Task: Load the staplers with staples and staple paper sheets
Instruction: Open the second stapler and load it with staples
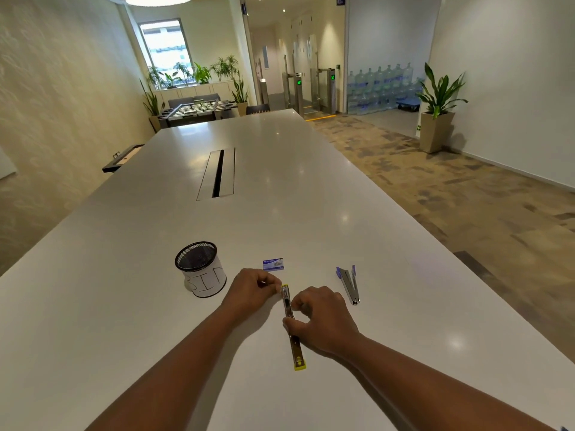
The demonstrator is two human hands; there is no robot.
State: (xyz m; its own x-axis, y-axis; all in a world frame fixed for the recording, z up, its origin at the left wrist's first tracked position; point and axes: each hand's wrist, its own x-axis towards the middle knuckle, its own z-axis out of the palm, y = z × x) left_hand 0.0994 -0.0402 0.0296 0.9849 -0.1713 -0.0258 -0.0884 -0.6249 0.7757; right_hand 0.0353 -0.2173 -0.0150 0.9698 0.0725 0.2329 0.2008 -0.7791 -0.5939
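While yellow stapler (292,325) lies opened flat, both hands pinch it

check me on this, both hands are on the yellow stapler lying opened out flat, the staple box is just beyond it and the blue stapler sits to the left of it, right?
Not quite: the head view shows the blue stapler to the right of the yellow stapler, not the left. The rest holds: left hand and right hand are on the opened-out yellow stapler, with the staple box just beyond it.
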